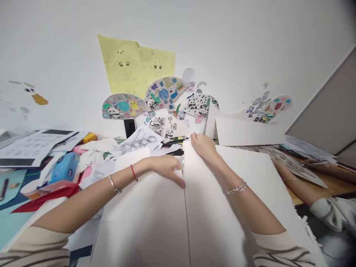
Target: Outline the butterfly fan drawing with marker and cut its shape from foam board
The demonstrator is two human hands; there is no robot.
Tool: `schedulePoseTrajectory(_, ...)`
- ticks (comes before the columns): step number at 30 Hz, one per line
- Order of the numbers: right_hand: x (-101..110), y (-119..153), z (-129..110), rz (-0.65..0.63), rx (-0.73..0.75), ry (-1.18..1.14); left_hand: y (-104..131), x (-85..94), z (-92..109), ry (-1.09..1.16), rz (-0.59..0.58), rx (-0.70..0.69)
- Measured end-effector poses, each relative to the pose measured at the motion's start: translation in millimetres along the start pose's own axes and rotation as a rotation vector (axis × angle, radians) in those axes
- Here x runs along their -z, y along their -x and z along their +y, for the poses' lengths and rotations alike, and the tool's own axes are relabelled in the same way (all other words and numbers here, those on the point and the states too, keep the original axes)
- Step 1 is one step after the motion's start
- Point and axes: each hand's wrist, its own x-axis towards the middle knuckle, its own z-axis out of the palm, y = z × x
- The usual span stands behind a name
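A large white sheet of stiff paper or board [144, 218] spreads in front of me, with a straight dark line running down its middle. Left of that line is my left hand [167, 168], fingers curled over the sheet's edge and thumb pressed along the line. My right hand [203, 146] grips the top corner of the right part [250, 178], its fingers folded over the far edge. Small ragged bits of white show between the hands at the top of the line. Whether the two parts are still joined, I cannot tell.
Left lie a blue tissue pack [65, 167], red cloth or paper [50, 196] and printed sheets [30, 148]. A phone [129, 128] leans on the wall near decorated paper fans [165, 92]. At right, another person's arm [292, 181] rests by a drawing [300, 168].
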Motion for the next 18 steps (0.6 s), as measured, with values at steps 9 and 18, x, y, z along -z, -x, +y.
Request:
schedulePoseTrajectory(9,2,1,8,0.150,0.104,0.022,6,3.5,16,0.045,-0.008,0.013)
schedulePoseTrajectory(18,3,-8,20,0.110,0.101,-0.081,18,10.5,19,0.192,0.004,-0.048)
